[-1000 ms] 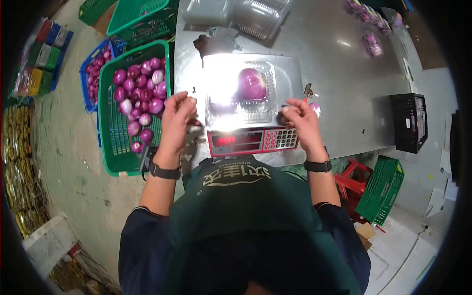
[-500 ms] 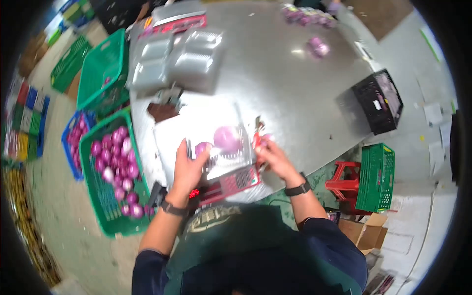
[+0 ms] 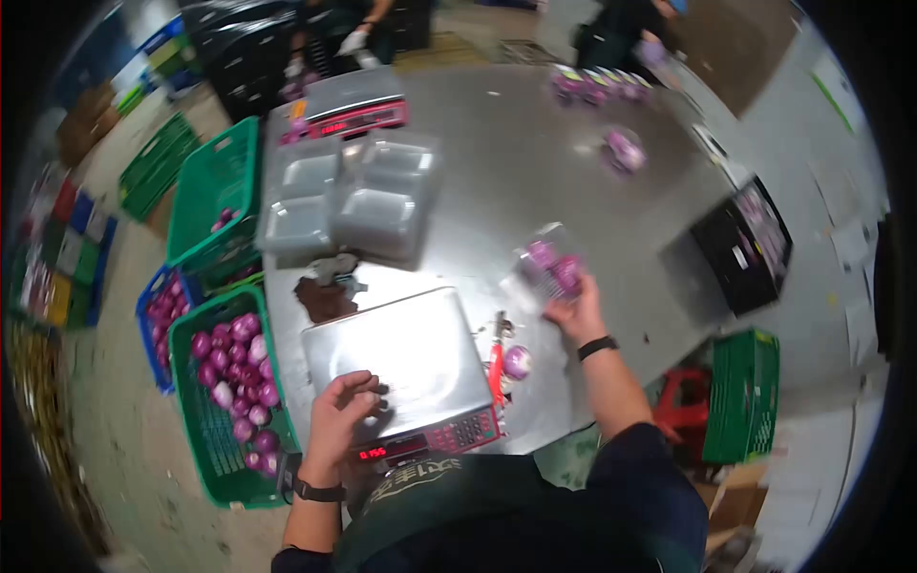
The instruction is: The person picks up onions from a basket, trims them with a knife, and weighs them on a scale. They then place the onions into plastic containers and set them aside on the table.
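The steel surface (image 3: 535, 172) fills the view; a green crate (image 3: 212, 449) of purple onions sits off its left edge; a scale (image 3: 401, 358) stands at the near edge, its pan bare; empty clear trays (image 3: 353, 196) lie beyond it. The right hand (image 3: 576, 313) reaches out right of the scale, gripping a clear pack (image 3: 551, 265) of onions just above the surface; the left hand (image 3: 346, 420) rests half curled on the pan's near corner, and I cannot tell whether it grips anything; a loose onion (image 3: 517, 361) lies just beside the scale.
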A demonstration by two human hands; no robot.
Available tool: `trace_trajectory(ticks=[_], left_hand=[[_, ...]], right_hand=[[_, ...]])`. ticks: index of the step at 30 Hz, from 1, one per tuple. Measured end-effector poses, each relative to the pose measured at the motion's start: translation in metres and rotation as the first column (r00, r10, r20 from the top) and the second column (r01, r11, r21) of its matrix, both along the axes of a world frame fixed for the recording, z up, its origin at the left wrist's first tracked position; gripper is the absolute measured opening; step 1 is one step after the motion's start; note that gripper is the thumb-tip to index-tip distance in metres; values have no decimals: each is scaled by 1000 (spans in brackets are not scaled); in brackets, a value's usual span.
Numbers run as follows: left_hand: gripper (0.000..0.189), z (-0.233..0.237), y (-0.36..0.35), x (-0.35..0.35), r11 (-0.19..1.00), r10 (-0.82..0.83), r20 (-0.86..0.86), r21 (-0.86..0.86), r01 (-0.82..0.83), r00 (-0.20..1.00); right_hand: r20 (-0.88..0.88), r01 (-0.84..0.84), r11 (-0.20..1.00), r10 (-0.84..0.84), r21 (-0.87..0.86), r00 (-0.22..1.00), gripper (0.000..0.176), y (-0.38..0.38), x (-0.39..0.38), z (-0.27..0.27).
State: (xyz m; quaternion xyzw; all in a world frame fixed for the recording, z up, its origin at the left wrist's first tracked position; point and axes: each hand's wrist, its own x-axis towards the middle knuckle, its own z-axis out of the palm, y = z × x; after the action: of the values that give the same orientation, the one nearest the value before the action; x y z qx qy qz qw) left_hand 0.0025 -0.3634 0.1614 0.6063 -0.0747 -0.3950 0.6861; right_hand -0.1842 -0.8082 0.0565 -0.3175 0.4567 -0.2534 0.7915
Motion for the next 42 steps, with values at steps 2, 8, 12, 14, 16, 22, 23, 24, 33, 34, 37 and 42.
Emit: trace_trajectory(ticks=[2,8,12,14,16,22,23,24,33,34,37,42], left_hand=[[37,2,29,13,988,138,42,64,-140,990],[26,-48,137,35,803,566,100,159,-575,818],[17,-116,216,27,686,648,159,302,-662,744],[15,-132,249,16,636,702,113,344,-691,703],[13,-141,275,5,534,786,70,423,-732,614],[11,-167,365,-6,389,886,43,474,-790,462],[11,-177,380,-5,392,882,51,473,-789,469],[11,-181,391,0,393,871,80,481,-784,485],[24,-272,453,95,392,576,289,723,-569,765],[28,-282,455,104,348,475,255,825,-446,842],[39,-366,474,118,334,332,178,896,-292,926],[84,-431,465,140,309,390,-86,950,-43,917]], right_hand=[[11,-115,951,124,-287,992,63,-69,17,-11],[-572,-461,375,-274,-804,773,52,-89,149,47],[-473,-476,0,118,-879,873,42,5,250,63],[-482,-449,-183,226,-875,847,37,62,286,66],[-471,-363,-344,316,-866,824,35,102,315,70],[-788,-657,-600,-69,-458,612,36,119,349,32],[-760,-636,-585,-52,-503,648,37,117,348,31],[-729,-616,-568,-40,-546,683,39,117,348,33],[-611,-612,-412,-152,-675,777,42,187,307,87],[-673,-655,-420,-130,-628,728,44,201,284,88],[-837,-783,-434,-105,-447,536,44,261,197,83],[-964,-934,-261,-31,-246,262,41,351,131,89]])
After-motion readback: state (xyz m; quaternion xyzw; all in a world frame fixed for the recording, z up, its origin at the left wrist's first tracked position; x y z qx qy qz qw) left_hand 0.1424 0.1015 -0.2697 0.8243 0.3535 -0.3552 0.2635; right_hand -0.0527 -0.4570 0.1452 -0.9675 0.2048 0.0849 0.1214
